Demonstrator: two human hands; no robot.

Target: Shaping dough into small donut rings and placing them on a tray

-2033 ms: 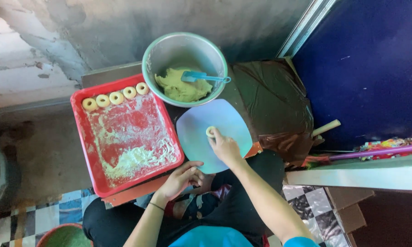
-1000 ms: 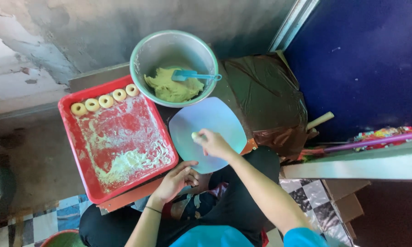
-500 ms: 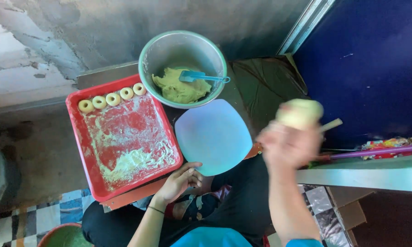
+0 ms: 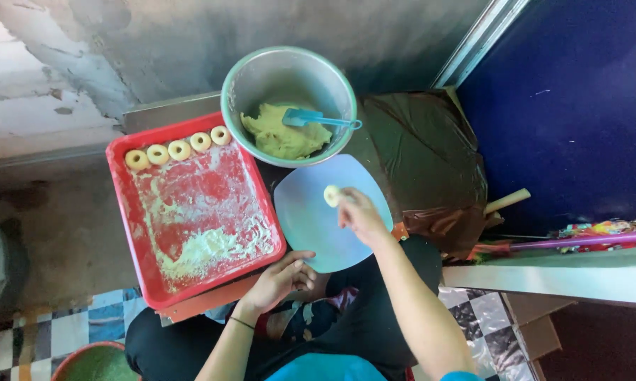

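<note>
Head view, looking straight down on a seated person working over their lap. The right hand (image 4: 360,214) is reaching over a pale blue plate (image 4: 311,226), its grip pinching a small lump of yellow dough (image 4: 331,195) between the fingertips; the lump is sitting at the upper part of the plate, and whether it is touching the plate surface cannot be told. The left hand (image 4: 281,278) is resting at the near edge of the plate, just beside the corner of a red tray (image 4: 124,212), with the fingers curled loosely and nothing showing in its grip; a thin dark band is circling that wrist.

The red tray is lying to the left of the plate, dusted with white flour (image 4: 201,247) that is heaping toward the near right corner. Five small dough rings (image 4: 179,149) are sitting in a row along the tray's far edge, each just beside the next.

Beyond the plate, a round metal bowl (image 4: 247,74) is holding a mass of yellow dough, and a light blue spatula (image 4: 318,118) is lying in it with its handle resting on the right rim. A crumpled brown plastic sheet (image 4: 424,155) is lying to the right of the bowl and plate. Checkered floor tiles (image 4: 99,321) are showing at lower left.
</note>
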